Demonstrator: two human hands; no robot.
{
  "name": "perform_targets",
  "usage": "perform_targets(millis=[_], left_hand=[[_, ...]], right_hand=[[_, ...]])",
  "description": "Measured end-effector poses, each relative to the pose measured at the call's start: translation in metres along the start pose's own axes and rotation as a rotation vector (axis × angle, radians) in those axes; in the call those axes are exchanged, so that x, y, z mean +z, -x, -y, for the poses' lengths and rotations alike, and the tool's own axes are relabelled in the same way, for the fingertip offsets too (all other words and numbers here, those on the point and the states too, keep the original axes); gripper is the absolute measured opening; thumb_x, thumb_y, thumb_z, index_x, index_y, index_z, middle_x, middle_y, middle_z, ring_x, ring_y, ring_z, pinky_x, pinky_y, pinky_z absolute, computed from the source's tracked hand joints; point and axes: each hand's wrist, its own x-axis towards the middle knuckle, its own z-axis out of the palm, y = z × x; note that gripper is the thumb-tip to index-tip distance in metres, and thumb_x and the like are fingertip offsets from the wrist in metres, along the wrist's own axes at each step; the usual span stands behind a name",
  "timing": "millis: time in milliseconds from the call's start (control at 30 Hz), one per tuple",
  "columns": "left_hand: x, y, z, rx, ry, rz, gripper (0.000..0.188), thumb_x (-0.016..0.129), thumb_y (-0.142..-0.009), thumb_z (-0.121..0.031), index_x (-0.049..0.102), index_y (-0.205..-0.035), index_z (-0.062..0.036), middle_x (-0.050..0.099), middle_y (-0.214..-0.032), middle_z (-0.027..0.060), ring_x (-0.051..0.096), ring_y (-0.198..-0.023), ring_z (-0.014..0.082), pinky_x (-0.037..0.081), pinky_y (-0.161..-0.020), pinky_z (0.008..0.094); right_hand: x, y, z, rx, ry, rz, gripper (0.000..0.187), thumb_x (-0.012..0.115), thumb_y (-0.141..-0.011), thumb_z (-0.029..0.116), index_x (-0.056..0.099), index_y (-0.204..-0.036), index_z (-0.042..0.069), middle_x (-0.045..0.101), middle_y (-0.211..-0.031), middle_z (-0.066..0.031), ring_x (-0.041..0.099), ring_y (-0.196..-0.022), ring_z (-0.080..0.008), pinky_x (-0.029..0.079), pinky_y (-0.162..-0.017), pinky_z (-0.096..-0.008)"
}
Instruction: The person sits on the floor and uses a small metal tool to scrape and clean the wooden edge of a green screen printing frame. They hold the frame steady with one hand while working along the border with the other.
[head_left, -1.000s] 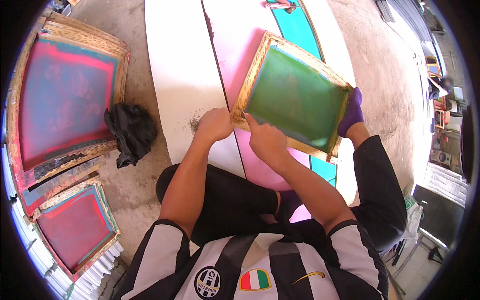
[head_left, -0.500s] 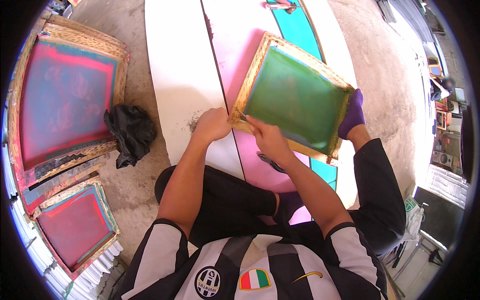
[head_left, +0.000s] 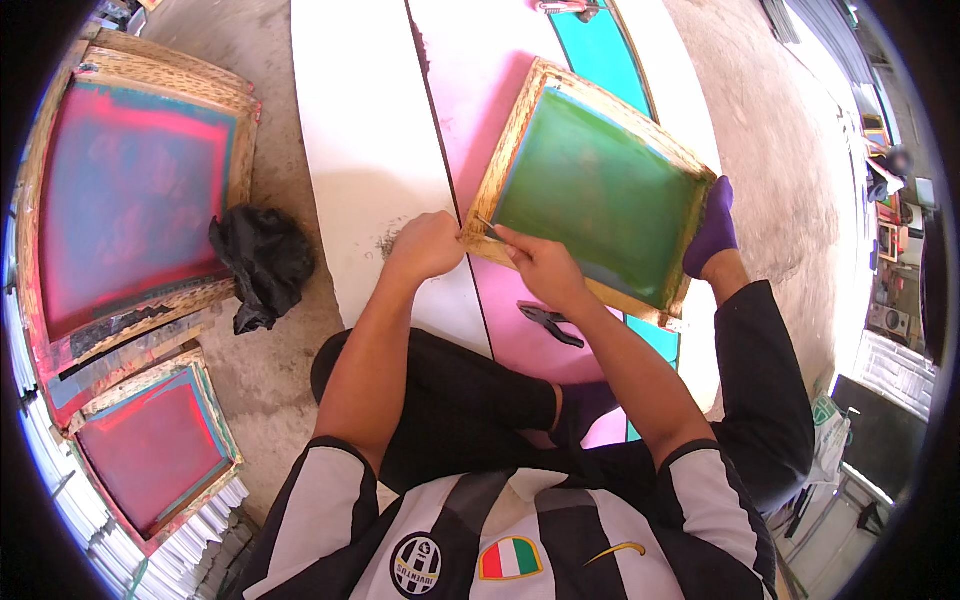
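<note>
A wooden screen-printing frame (head_left: pixel 540 100) with green mesh (head_left: pixel 600 200) lies tilted across the board, its near-left corner between my hands. My right hand (head_left: pixel 548 268) is closed on a thin metal tool (head_left: pixel 486 225), whose tip rests at that corner; the tool's kind is too small to tell. Right beside the corner, my left hand (head_left: pixel 428 247) is curled into a fist, and whatever it grips is hidden. Under my right forearm lies a pair of dark-handled pliers (head_left: pixel 550 323). My purple-socked foot (head_left: pixel 712 230) presses against the frame's right side.
The board is striped white (head_left: pixel 370 120), pink and turquoise (head_left: pixel 610 75). Another tool with a red-and-white handle (head_left: pixel 560 7) lies at its far end. On the left stand a large pink-and-blue screen frame (head_left: pixel 140 190), a smaller one (head_left: pixel 155 450) and a black plastic bag (head_left: pixel 262 265).
The tool's tip has shifted slightly at the frame's corner, and my right hand has moved a little with it. The pliers show more fully beneath my forearm. My left fist stays beside the corner.
</note>
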Motion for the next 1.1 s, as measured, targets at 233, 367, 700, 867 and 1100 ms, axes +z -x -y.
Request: perform_targets(millis=[233, 367, 700, 867, 1100], left_hand=[[-0.009, 0.002, -0.003, -0.054, 0.044, 0.052, 0.018, 0.063, -0.076, -0.009, 0.076, -0.083, 0.0008, 0.069, -0.080, 0.0286, 0.071, -0.078, 0.0448, 0.055, -0.074, 0.0525], [-0.007, 0.002, -0.008, -0.076, 0.015, -0.009, 0.019, 0.064, -0.082, -0.013, 0.077, -0.085, 0.0015, 0.071, -0.085, 0.0288, 0.072, -0.083, 0.0450, 0.056, -0.079, 0.0525], [-0.007, 0.005, -0.015, -0.061, -0.017, -0.005, 0.023, 0.063, -0.086, -0.016, 0.077, -0.088, 0.0024, 0.072, -0.090, 0.0294, 0.072, -0.090, 0.0465, 0.057, -0.084, 0.0529], [-0.005, 0.006, -0.013, -0.048, -0.012, -0.002, 0.023, 0.063, -0.084, -0.014, 0.076, -0.087, 0.0048, 0.071, -0.090, 0.0306, 0.072, -0.089, 0.0473, 0.057, -0.083, 0.0540], [-0.001, 0.006, -0.019, -0.002, -0.075, -0.017, 0.025, 0.066, -0.084, -0.017, 0.074, -0.079, 0.0059, 0.070, -0.085, 0.0329, 0.072, -0.086, 0.0496, 0.057, -0.081, 0.0554]], right_hand=[[-0.040, -0.017, 0.028, 0.514, -0.585, 0.301, 0.037, 0.059, -0.109, 0.029, 0.068, -0.142, 0.015, 0.071, -0.104, -0.0094, 0.066, -0.072, -0.0233, 0.053, -0.072, -0.0388], [-0.025, -0.008, 0.019, 0.155, -0.194, 0.060, 0.036, 0.060, -0.107, 0.028, 0.070, -0.138, 0.014, 0.077, -0.119, -0.0173, 0.075, -0.084, -0.0365, 0.059, -0.084, -0.0466], [-0.029, -0.002, 0.042, 0.202, -0.034, 0.018, 0.034, 0.061, -0.104, 0.029, 0.071, -0.136, 0.021, 0.075, -0.102, -0.0238, 0.073, -0.093, -0.0448, 0.057, -0.085, -0.0532], [-0.032, -0.005, 0.060, 0.245, 0.169, 0.094, 0.037, 0.058, -0.105, 0.028, 0.068, -0.140, 0.022, 0.076, -0.099, -0.0227, 0.074, -0.091, -0.0438, 0.058, -0.083, -0.0548], [-0.022, -0.008, 0.085, 0.306, 0.435, 0.138, 0.040, 0.058, -0.105, 0.025, 0.065, -0.144, 0.020, 0.075, -0.092, -0.0218, 0.072, -0.081, -0.0456, 0.058, -0.076, -0.0567]])
